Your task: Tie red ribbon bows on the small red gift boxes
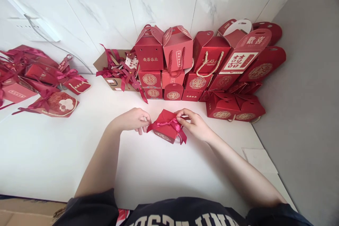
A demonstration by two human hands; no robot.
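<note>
A small red gift box (164,131) stands on the white surface (66,148) in front of me, with a dark pink satin ribbon (169,124) tied across its top. My left hand (134,119) pinches the ribbon's left end beside the box. My right hand (194,123) pinches the ribbon's right loop at the box's top right. Both forearms reach in from the bottom of the view.
Stacked red gift boxes (185,63) line the marble wall at the back. A cardboard box of red ribbons (119,69) stands left of them. Flat red boxes with ribbons (39,81) lie at the far left. Grey floor (304,113) lies to the right.
</note>
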